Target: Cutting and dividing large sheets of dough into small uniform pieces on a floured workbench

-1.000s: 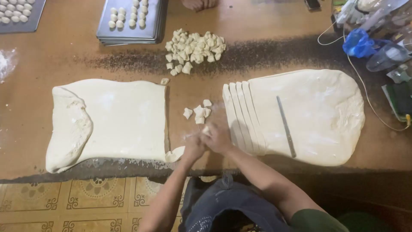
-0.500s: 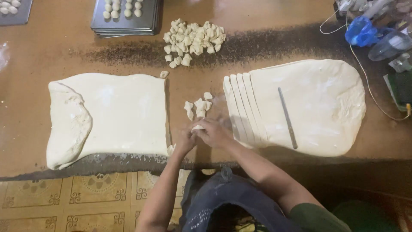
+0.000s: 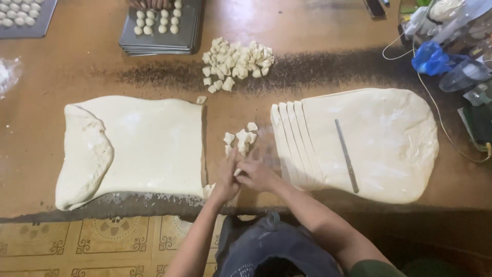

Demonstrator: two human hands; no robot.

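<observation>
Left hand [image 3: 227, 179]: lying at the lower middle of the frame, fingers curled narrow, pressing against a small bit of dough [image 3: 237, 172] held between both hands
Right hand [image 3: 258, 175]: sitting just right of the left hand, fingers bent narrow around the same bit; whether it is fully gripping cannot be told
Small cut pieces [image 3: 240, 139]: lying in a loose cluster on the bare tabletop [image 3: 318, 51] just above the hands, between the two dough sheets
Right dough sheet [image 3: 379, 138]: spreading over the right middle of the frame, its left edge sliced into narrow strips [image 3: 292, 143] lying side by side, just beside the right hand
Thin metal blade [image 3: 347, 155]: resting on the right sheet, tilted slightly
Left dough sheet [image 3: 138, 146]: lying uncut at the left middle, its left end folded over
Larger pile of pieces [image 3: 237, 59]: sitting at the upper middle
Stacked trays [image 3: 164, 31]: standing at the upper left, carrying small dough balls [image 3: 156, 20]; another person's fingers showing at the top edge
</observation>
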